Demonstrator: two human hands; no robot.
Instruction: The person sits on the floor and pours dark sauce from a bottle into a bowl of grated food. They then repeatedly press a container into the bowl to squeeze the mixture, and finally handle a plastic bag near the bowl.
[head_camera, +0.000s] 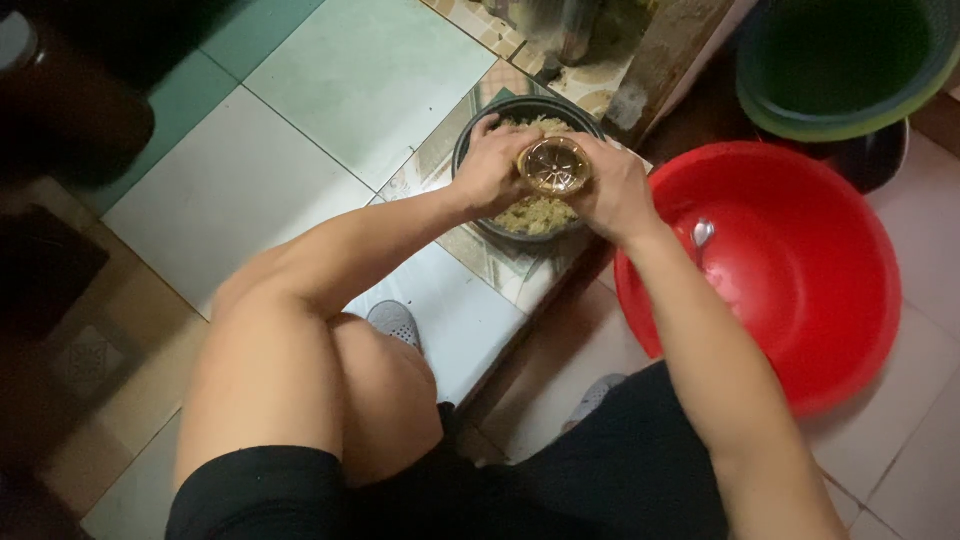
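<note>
Left hand: the left hand (492, 168) is closed around the near side of a small round amber glass cup (555, 166), fingers curled over its rim.
Right hand: the right hand (617, 190) clasps the other side of the same glass cup, so both hands hold it between them.
Cup: it sits tilted toward the camera, its mouth facing up, held just above a dark round metal pot (470, 140); whether it holds anything I cannot tell, since the glass only shows glints.
Pot: it stands on the tiled floor (330, 90) and contains a pale yellowish grainy food (535, 213), seemingly cooked rice or a similar mix.
Progress: judging from the pot being well filled and the cup looking bare, the scooping or pressing work seems near its start, with most of the food left in the pot.
Red basin: a large red plastic basin (800, 260) lies just beside the right forearm, with a metal spoon (702, 234) resting inside it and a faint pale patch near the spoon that is hard to read.
Green tub: a green plastic tub (850, 70) sits beyond the basin, cut off by the top edge.
Hidden: the hands cover the middle of the pot; the person's bare knees and grey slippers (396, 322) show below; the left side of the view is too dark to make out.
</note>
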